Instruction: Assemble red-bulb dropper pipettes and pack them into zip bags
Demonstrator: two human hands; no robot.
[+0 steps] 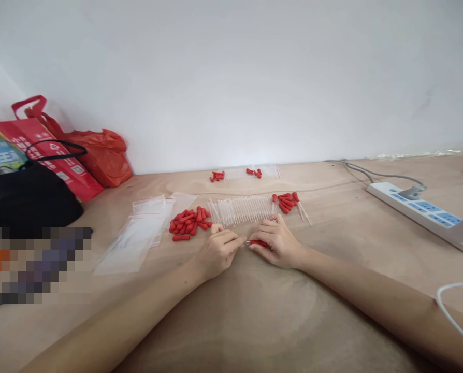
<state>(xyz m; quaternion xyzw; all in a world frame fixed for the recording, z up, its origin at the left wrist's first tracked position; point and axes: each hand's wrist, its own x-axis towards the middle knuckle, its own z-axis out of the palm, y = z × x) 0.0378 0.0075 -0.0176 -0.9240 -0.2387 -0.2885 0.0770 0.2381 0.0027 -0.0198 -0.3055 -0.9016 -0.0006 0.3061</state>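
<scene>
My right hand (276,242) is closed around a red rubber bulb (258,242). A thin clear tube tip shows between it and my left hand (220,251), whose fingers are pinched on the tube. Just beyond my hands lies a row of clear tubes (239,210). Left of the row is a pile of loose red bulbs (188,221). On the right, several more red bulbs (286,202) lie beside a few tubes with bulbs on them (300,204).
Clear zip bags (132,241) lie at the left. Farther back, bagged red-bulb pieces (255,172) rest near the wall. Red bags (99,155) and a black bag (29,199) stand far left. A power strip (421,212) with a grey plug is at right, a white cable (445,305) nearer.
</scene>
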